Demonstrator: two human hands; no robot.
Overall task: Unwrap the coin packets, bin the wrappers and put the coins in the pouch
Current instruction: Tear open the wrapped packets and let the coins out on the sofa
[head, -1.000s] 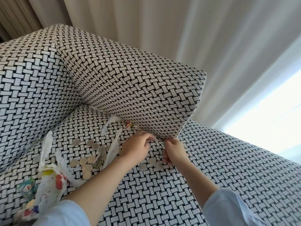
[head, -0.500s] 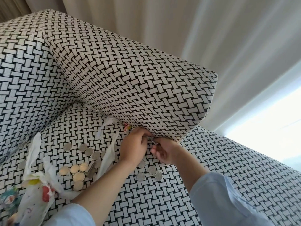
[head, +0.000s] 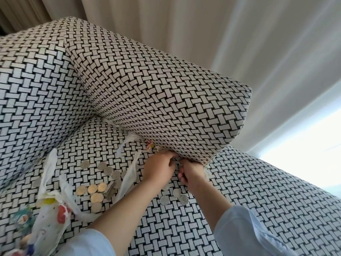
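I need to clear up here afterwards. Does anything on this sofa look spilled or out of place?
Yes. Loose coins lie scattered across the sofa seat, three more near the right hand. Torn white wrappers lie strewn among them, not binned, and one strip runs into the crease below the cushion.

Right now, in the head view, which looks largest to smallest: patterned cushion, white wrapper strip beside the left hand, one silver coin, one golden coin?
1. patterned cushion
2. white wrapper strip
3. silver coin and golden coin: these look alike in size, so I do not rank them.
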